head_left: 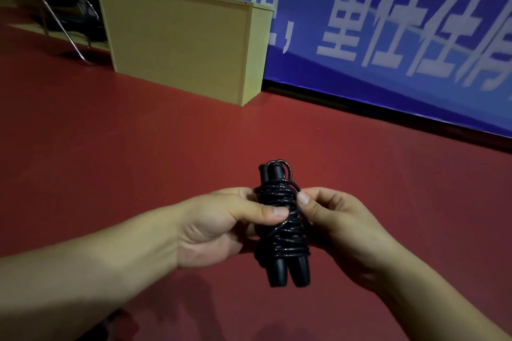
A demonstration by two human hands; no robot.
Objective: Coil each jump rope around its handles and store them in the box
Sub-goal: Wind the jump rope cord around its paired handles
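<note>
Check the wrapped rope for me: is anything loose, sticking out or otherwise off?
Nothing serious. The jump rope is wound unevenly around its two handles, turns crossing, and one loop bulges out near the top by the right hand. The left hand grips the bundle. No damage shows.

Red floor (110, 133); blue banner (388, 22) with white characters; metal-legged chair (61, 8) far left; dim light.
</note>
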